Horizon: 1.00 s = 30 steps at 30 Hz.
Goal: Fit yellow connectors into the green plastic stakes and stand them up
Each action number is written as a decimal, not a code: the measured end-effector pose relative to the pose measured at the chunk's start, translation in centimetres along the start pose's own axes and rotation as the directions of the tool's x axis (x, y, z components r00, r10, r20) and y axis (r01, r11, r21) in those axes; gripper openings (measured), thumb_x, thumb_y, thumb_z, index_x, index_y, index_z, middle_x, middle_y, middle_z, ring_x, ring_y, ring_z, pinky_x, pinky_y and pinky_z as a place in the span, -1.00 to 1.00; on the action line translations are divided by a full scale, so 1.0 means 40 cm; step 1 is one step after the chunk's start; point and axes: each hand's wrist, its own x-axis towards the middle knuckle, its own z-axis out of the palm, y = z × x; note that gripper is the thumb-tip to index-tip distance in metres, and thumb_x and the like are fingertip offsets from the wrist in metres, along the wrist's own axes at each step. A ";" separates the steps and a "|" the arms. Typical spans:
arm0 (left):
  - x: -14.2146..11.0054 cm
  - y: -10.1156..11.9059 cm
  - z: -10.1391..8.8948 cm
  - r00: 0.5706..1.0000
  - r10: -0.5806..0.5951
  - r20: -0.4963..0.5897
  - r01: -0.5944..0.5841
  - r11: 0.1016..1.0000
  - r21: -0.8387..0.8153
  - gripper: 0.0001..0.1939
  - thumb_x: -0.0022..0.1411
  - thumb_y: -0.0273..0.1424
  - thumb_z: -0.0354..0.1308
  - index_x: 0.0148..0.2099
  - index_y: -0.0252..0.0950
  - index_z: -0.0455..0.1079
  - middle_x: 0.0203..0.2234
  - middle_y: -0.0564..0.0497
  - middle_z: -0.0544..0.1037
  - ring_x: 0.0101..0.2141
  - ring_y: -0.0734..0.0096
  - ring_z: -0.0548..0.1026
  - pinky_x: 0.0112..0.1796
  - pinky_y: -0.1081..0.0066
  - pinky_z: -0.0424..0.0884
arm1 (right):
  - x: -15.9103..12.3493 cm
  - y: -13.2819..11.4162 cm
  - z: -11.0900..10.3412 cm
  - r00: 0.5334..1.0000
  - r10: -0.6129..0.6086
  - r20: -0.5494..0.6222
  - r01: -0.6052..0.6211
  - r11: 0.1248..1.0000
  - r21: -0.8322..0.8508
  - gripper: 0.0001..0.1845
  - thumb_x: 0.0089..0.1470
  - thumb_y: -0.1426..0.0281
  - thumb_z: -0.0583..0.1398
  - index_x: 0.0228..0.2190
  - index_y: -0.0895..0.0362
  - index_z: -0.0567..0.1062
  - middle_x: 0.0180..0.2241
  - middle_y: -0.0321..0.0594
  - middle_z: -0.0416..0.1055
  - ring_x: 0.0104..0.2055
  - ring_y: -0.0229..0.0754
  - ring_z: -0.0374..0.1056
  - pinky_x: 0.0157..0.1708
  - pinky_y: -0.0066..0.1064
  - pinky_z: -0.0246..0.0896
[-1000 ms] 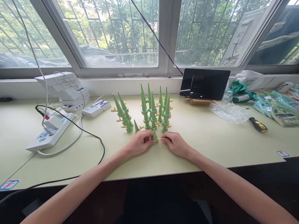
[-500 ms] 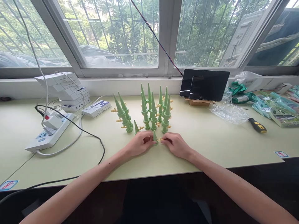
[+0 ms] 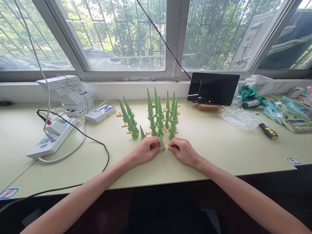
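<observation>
My left hand (image 3: 145,150) is closed around the base of a small green cone spike (image 3: 161,143) standing on the pale green table (image 3: 214,143). My right hand (image 3: 184,150) pinches a tiny yellow connector (image 3: 167,147) at the spike's side. Just behind them stand several taller stacks of green spikes (image 3: 161,112) with yellow connectors, and another short green spike (image 3: 142,132) rises beside my left hand.
A white power strip (image 3: 52,136) with a black cable lies at the left, by stacked white boxes (image 3: 67,94). Two dark tablets (image 3: 214,88) lean at the back right. A yellow-handled screwdriver (image 3: 268,130), clear plastic wrap (image 3: 240,117) and teal packets (image 3: 287,112) lie at the right.
Both hands stay at the small spike; the right hand's fingers shift slightly on the yellow connector. Nothing else moved.
</observation>
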 end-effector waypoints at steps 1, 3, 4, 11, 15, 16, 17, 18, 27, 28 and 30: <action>0.000 0.000 0.000 1.000 0.004 -0.003 -0.004 1.000 0.007 -0.79 0.26 -0.37 0.14 -0.42 -0.32 0.32 -0.55 0.11 0.25 -0.52 0.54 0.17 -0.50 0.49 0.16 | 0.000 0.001 0.000 1.000 0.003 0.000 -0.003 1.000 0.002 -0.86 0.18 0.51 0.19 -0.43 0.12 0.45 -0.45 -0.28 0.41 -0.43 -0.24 0.28 -0.38 -0.40 0.20; 0.000 0.000 0.000 1.000 0.017 -0.009 -0.017 1.000 0.023 -0.77 0.26 -0.37 0.14 -0.44 -0.32 0.29 -0.56 0.12 0.24 -0.52 0.55 0.17 -0.50 0.49 0.15 | 0.000 0.003 -0.001 1.000 0.010 -0.008 -0.010 1.000 0.005 -0.91 0.17 0.51 0.21 -0.39 0.12 0.47 -0.43 -0.27 0.41 -0.43 -0.24 0.28 -0.39 -0.41 0.21; 0.000 0.000 0.000 1.000 0.024 -0.011 -0.023 0.999 0.031 -0.77 0.26 -0.38 0.14 -0.44 -0.32 0.29 -0.56 0.12 0.24 -0.52 0.55 0.17 -0.50 0.50 0.15 | 0.000 0.004 -0.001 1.000 0.014 -0.012 -0.014 1.000 0.005 -0.94 0.16 0.50 0.22 -0.36 0.13 0.47 -0.42 -0.27 0.42 -0.43 -0.24 0.29 -0.40 -0.41 0.21; 0.000 0.003 0.001 1.000 0.006 -0.004 -0.006 1.000 0.029 -0.85 0.27 -0.39 0.14 -0.37 -0.32 0.38 -0.55 0.13 0.25 -0.52 0.56 0.18 -0.49 0.51 0.16 | 0.001 0.007 -0.001 1.000 0.014 -0.019 -0.014 1.000 -0.002 -0.90 0.13 0.54 0.24 -0.40 0.13 0.46 -0.43 -0.28 0.41 -0.44 -0.25 0.27 -0.41 -0.43 0.18; -0.001 0.001 0.002 1.000 0.022 -0.003 -0.022 0.999 0.029 -0.87 0.27 -0.40 0.14 -0.33 -0.32 0.42 -0.55 0.13 0.25 -0.52 0.55 0.17 -0.49 0.50 0.15 | 0.002 0.005 0.001 1.000 0.011 -0.025 -0.011 1.000 0.002 -0.83 0.13 0.56 0.24 -0.47 0.13 0.43 -0.48 -0.31 0.40 -0.47 -0.26 0.25 -0.43 -0.44 0.15; -0.001 0.001 0.003 0.999 0.032 -0.006 -0.031 0.999 0.030 -0.87 0.27 -0.40 0.14 -0.33 -0.32 0.42 -0.55 0.13 0.25 -0.52 0.55 0.17 -0.49 0.50 0.14 | 0.002 0.005 0.001 1.000 0.010 -0.023 -0.010 1.000 0.002 -0.83 0.13 0.56 0.24 -0.48 0.13 0.43 -0.49 -0.31 0.40 -0.47 -0.26 0.25 -0.43 -0.44 0.14; -0.001 0.000 0.003 0.999 0.042 -0.009 -0.041 0.999 0.032 -0.87 0.27 -0.41 0.14 -0.33 -0.32 0.42 -0.55 0.13 0.25 -0.52 0.55 0.17 -0.49 0.50 0.14 | 0.002 0.005 0.001 1.000 0.009 -0.020 -0.009 1.000 0.002 -0.82 0.13 0.56 0.24 -0.48 0.13 0.43 -0.49 -0.31 0.40 -0.47 -0.27 0.25 -0.43 -0.44 0.13; -0.001 -0.001 0.003 0.999 0.050 -0.010 -0.050 0.998 0.032 -0.88 0.27 -0.41 0.14 -0.33 -0.32 0.42 -0.55 0.13 0.25 -0.52 0.55 0.17 -0.49 0.50 0.14 | 0.002 0.005 0.001 1.000 0.008 -0.016 -0.008 1.000 0.002 -0.82 0.13 0.57 0.24 -0.48 0.13 0.43 -0.49 -0.31 0.40 -0.48 -0.27 0.25 -0.43 -0.45 0.13; -0.001 -0.003 0.006 0.996 0.093 -0.009 -0.092 0.995 0.042 -0.87 0.28 -0.42 0.13 -0.33 -0.33 0.43 -0.56 0.12 0.26 -0.52 0.54 0.17 -0.50 0.49 0.12 | -0.002 0.012 0.003 1.000 -0.022 0.017 0.023 0.999 -0.028 -0.82 0.18 0.54 0.19 -0.47 0.13 0.42 -0.48 -0.29 0.41 -0.45 -0.25 0.28 -0.38 -0.44 0.15; -0.001 -0.004 0.007 0.996 0.093 -0.008 -0.093 0.995 0.039 -0.87 0.28 -0.42 0.13 -0.33 -0.33 0.43 -0.56 0.12 0.26 -0.52 0.54 0.17 -0.49 0.49 0.12 | -0.002 0.013 0.004 0.999 -0.029 0.020 0.030 0.999 -0.036 -0.82 0.19 0.53 0.19 -0.46 0.13 0.42 -0.48 -0.28 0.41 -0.44 -0.24 0.28 -0.37 -0.44 0.15; -0.001 -0.005 0.009 0.996 0.093 -0.002 -0.093 0.995 0.034 -0.87 0.28 -0.42 0.14 -0.32 -0.33 0.44 -0.55 0.12 0.28 -0.52 0.54 0.18 -0.49 0.48 0.13 | -0.002 0.015 0.004 0.999 -0.040 0.030 0.042 0.998 -0.047 -0.81 0.22 0.50 0.16 -0.46 0.13 0.41 -0.47 -0.27 0.41 -0.44 -0.24 0.27 -0.37 -0.43 0.14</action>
